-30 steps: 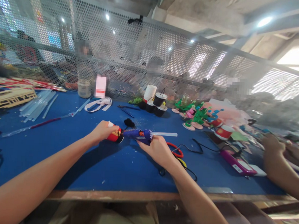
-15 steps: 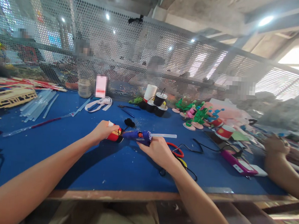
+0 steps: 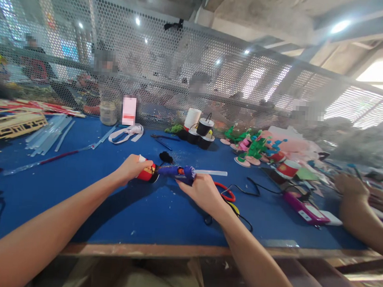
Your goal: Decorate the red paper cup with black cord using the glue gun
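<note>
My left hand (image 3: 132,169) is closed around a small red paper cup (image 3: 147,172) with a yellow mark and a black end, tipped on its side. In my right hand (image 3: 204,192) is a blue hot glue gun (image 3: 173,172), a clear glue stick (image 3: 214,173) sticking out of its back. The gun's nozzle is at the cup's black end; whether it touches I cannot tell. A fluffy black tuft (image 3: 166,157) lies just behind the nozzle. Red-handled scissors (image 3: 229,193) lie beside my right wrist, partly hidden by it.
Black-and-white cups (image 3: 206,127) stand at the back near pliers (image 3: 164,138). Glue sticks (image 3: 47,132) and a white ribbon (image 3: 127,133) lie left. Green and pink craft pieces (image 3: 254,149) and a magenta power strip (image 3: 304,209) lie right, near another person's hand (image 3: 351,185). Mesh (image 3: 170,64) borders the table.
The glue gun and my right hand have shifted very slightly right. The cup has turned a little, its black end showing more. The other person's hand at the right moved slightly.
</note>
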The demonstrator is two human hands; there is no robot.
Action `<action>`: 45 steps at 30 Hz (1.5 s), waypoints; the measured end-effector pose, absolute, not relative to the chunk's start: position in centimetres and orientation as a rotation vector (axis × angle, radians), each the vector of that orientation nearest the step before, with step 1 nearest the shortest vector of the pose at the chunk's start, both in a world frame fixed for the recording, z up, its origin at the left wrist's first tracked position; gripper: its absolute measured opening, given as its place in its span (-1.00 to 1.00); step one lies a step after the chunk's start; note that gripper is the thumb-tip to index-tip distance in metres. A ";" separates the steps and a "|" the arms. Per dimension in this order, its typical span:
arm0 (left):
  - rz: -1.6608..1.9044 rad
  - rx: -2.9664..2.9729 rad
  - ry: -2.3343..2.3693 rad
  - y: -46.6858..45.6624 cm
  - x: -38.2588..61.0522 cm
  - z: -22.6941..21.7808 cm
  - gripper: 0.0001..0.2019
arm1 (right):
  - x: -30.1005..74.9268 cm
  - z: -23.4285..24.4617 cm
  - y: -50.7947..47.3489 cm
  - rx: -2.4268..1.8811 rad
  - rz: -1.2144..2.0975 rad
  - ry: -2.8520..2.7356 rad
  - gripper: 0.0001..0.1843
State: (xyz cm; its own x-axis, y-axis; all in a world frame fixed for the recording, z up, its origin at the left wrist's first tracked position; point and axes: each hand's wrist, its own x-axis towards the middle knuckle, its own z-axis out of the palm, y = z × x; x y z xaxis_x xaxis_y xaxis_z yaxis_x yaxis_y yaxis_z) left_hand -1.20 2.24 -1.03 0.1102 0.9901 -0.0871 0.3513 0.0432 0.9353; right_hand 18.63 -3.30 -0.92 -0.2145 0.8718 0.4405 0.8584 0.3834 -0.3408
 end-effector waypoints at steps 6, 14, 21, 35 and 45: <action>0.849 1.539 1.396 2.5 -1.3 -1.3 -0.73 | 18.8 -0.8 -2.8 -1.548 0.090 -2.012 -0.66; 0.803 1.613 1.360 2.3 -1.3 -1.1 -0.69 | 18.9 -0.7 -2.3 -1.579 0.186 -1.982 -0.74; 0.793 1.641 1.357 2.2 -1.3 -1.0 -0.70 | 18.9 -0.5 -1.9 -1.605 0.288 -1.980 -0.78; 0.770 1.691 1.379 2.1 -1.3 -0.8 -0.69 | 18.8 -0.8 -1.0 -1.588 0.359 -1.944 -0.79; 0.817 1.729 1.322 2.0 -1.4 -0.7 -0.68 | 19.2 -0.4 -0.6 -1.529 0.775 -1.694 -0.86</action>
State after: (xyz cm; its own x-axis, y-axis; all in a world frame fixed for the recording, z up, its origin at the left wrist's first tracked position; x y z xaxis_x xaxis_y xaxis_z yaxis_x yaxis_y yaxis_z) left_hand -1.39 1.98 -0.68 0.2471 0.9686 0.0261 0.4564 -0.1401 0.8787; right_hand 19.18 -0.58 -0.36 -0.0423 0.9926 0.1140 0.5630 0.1179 -0.8180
